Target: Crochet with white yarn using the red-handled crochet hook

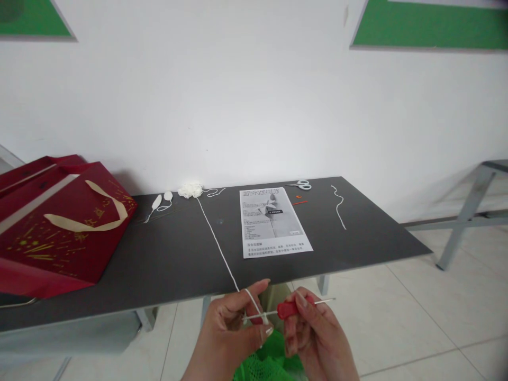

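Observation:
In my right hand [313, 328] is a crochet hook [286, 310] with a red grip; its metal shaft points left and another metal end sticks out to the right. My left hand [234, 323] is closed in a pinch on white yarn [217, 242], with a strand passing over the raised index finger. The hook's shaft lies across the yarn at the left fingers, where a small loop shows. From there the strand runs up over the table edge to a white yarn ball [191, 190] near the wall. Stitch detail between the fingers is too small to tell.
On the dark table [369, 233] lie a printed sheet [273, 227], scissors [304, 184], small orange-red tools [299, 202], a loose yarn piece [339, 203] and white crocheted pieces [156, 202]. A red gift bag [79, 222] stands at left. Green mesh fabric [270, 362] shows below my hands.

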Action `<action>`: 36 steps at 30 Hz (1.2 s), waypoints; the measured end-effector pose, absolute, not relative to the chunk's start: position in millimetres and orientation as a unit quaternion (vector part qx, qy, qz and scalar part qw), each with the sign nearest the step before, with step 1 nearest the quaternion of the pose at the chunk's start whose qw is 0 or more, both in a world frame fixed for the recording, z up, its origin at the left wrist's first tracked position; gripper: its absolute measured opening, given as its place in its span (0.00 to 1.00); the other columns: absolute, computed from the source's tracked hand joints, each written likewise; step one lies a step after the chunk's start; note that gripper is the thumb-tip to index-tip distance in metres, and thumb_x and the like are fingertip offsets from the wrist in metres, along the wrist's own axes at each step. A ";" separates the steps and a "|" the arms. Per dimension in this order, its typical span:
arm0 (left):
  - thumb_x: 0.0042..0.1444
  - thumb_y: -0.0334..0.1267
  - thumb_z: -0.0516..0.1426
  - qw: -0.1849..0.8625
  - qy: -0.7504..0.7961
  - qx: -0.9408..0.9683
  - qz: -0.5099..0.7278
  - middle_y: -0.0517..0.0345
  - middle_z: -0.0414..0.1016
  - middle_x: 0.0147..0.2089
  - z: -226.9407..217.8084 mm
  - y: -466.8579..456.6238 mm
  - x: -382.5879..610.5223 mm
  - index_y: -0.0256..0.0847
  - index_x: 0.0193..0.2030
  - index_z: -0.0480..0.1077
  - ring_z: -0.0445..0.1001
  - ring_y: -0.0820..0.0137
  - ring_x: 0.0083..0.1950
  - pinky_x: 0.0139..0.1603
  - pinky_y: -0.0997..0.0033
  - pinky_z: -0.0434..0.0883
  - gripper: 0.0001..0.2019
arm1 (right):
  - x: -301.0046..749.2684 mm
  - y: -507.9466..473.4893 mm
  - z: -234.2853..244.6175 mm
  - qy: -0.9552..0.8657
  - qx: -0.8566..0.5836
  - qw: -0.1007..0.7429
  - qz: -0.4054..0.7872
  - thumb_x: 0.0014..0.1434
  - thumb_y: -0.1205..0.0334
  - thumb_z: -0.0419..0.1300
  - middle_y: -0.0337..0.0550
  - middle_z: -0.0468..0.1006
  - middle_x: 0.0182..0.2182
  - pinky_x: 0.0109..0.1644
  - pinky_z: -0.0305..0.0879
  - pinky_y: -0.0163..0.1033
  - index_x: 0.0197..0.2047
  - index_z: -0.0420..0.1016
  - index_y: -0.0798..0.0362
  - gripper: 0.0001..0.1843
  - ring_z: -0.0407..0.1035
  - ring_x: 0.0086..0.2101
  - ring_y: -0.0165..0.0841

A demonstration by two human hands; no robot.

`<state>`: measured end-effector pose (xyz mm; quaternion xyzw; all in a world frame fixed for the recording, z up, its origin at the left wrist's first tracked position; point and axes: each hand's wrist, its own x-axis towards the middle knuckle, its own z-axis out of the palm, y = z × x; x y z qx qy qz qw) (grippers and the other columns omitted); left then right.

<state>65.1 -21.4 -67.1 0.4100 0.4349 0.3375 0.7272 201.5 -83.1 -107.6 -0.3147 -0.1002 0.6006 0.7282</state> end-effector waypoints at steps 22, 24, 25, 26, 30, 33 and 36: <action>0.37 0.39 0.75 0.768 0.398 0.308 0.395 0.62 0.80 0.30 -77.7 -13.4 64.2 0.47 0.41 0.84 0.75 0.74 0.32 0.38 0.77 0.69 0.20 | 184.4 -72.8 -120.7 -0.040 -0.326 0.738 0.589 0.52 0.56 0.73 0.38 0.80 0.18 0.18 0.68 0.24 0.30 0.81 0.58 0.12 0.69 0.15 0.23; 0.37 0.38 0.75 0.761 0.410 0.301 0.404 0.64 0.79 0.29 -80.0 -14.6 64.2 0.48 0.42 0.83 0.73 0.76 0.31 0.37 0.78 0.69 0.21 | 185.2 -74.2 -117.6 -0.046 -0.327 0.737 0.590 0.53 0.56 0.73 0.38 0.80 0.18 0.18 0.68 0.24 0.30 0.81 0.58 0.13 0.70 0.15 0.23; 0.37 0.38 0.75 0.754 0.416 0.302 0.409 0.64 0.79 0.28 -81.0 -15.0 63.9 0.47 0.42 0.83 0.73 0.77 0.30 0.37 0.79 0.68 0.21 | 185.4 -74.5 -115.9 -0.044 -0.328 0.737 0.589 0.52 0.56 0.73 0.38 0.80 0.18 0.18 0.68 0.24 0.30 0.81 0.58 0.13 0.70 0.15 0.23; 0.36 0.38 0.75 0.748 0.421 0.304 0.415 0.65 0.78 0.27 -81.9 -15.1 63.6 0.47 0.42 0.83 0.72 0.77 0.30 0.37 0.80 0.68 0.22 | 185.6 -74.4 -114.2 -0.040 -0.331 0.737 0.589 0.51 0.56 0.74 0.38 0.80 0.18 0.18 0.68 0.24 0.30 0.81 0.58 0.13 0.70 0.15 0.23; 0.35 0.38 0.75 0.744 0.419 0.301 0.425 0.64 0.78 0.27 -84.0 -14.4 62.6 0.45 0.43 0.83 0.71 0.77 0.30 0.38 0.79 0.67 0.23 | 185.5 -72.7 -109.8 -0.031 -0.345 0.742 0.574 0.47 0.56 0.76 0.38 0.80 0.17 0.17 0.68 0.23 0.27 0.81 0.59 0.15 0.69 0.14 0.22; 0.35 0.40 0.75 0.757 0.419 0.293 0.406 0.62 0.79 0.28 -84.9 -13.4 61.9 0.45 0.43 0.83 0.72 0.75 0.31 0.37 0.76 0.68 0.23 | 185.1 -72.2 -110.4 -0.035 -0.350 0.749 0.562 0.47 0.56 0.76 0.39 0.80 0.17 0.17 0.68 0.23 0.27 0.81 0.59 0.15 0.69 0.14 0.22; 0.35 0.40 0.75 0.763 0.422 0.286 0.398 0.61 0.79 0.29 -86.3 -12.7 61.4 0.44 0.43 0.83 0.73 0.73 0.33 0.40 0.75 0.69 0.23 | 185.6 -73.0 -111.6 -0.045 -0.352 0.753 0.555 0.48 0.56 0.75 0.38 0.80 0.17 0.17 0.69 0.24 0.28 0.82 0.59 0.14 0.69 0.14 0.22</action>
